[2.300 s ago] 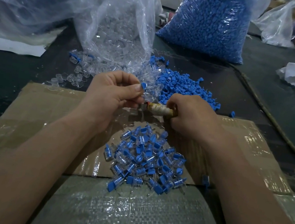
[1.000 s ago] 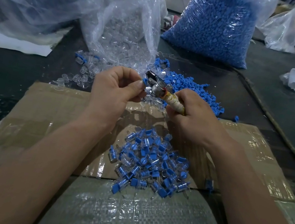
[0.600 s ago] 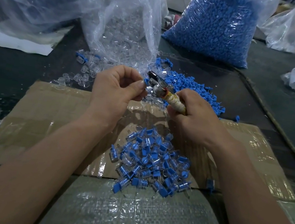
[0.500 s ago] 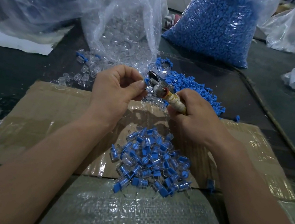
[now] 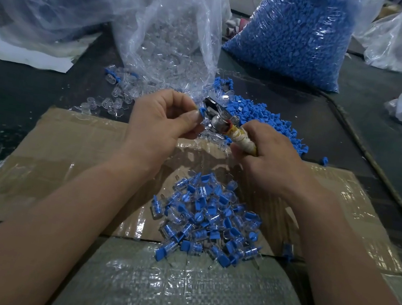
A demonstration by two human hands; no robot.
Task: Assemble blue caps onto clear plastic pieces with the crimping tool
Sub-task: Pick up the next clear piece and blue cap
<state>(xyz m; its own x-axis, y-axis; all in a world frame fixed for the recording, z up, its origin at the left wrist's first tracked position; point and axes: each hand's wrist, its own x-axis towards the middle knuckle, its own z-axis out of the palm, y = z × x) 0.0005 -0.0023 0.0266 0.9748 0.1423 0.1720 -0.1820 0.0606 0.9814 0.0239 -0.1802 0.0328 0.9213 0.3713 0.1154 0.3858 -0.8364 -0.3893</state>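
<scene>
Now, finished pile (image 5: 208,218): heaped at 6 o'clock of both hands, unchanged.
left hand (image 5: 157,123): curled, pinching a blue cap (image 5: 201,112) at the thumb tip; clear piece under it not discernible.
right hand (image 5: 269,156): wrapped round the taped handle of the crimping tool (image 5: 226,127).
crimping tool: lay level earlier, tipped up since, head at 11 o'clock, right at the cap; pressing likely in hand.
</scene>
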